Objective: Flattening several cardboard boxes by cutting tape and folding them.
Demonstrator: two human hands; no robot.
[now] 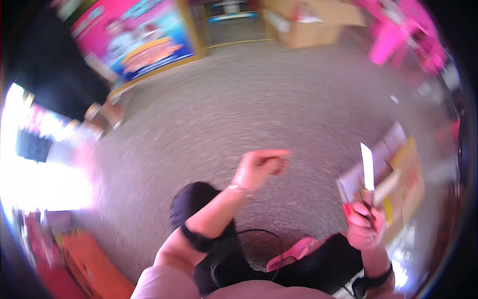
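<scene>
My right hand (366,228) is closed around the handle of a knife (368,168), whose pale blade points up and away from me. Something red shows beside the fingers of that hand. My left hand (263,166) is over the grey floor in the middle, holding nothing; its index finger stretches to the right and the other fingers are curled. Beyond the knife, flattened cardboard (409,183) lies on the floor at the right, partly behind the blade and my right hand.
A cardboard box (313,33) stands at the top, with pink plastic furniture (388,37) to its right. A printed poster panel (149,41) is at upper left, near a person in dark clothes (56,71). An orange box (93,265) lies lower left. A black cable (257,230) loops by my knees.
</scene>
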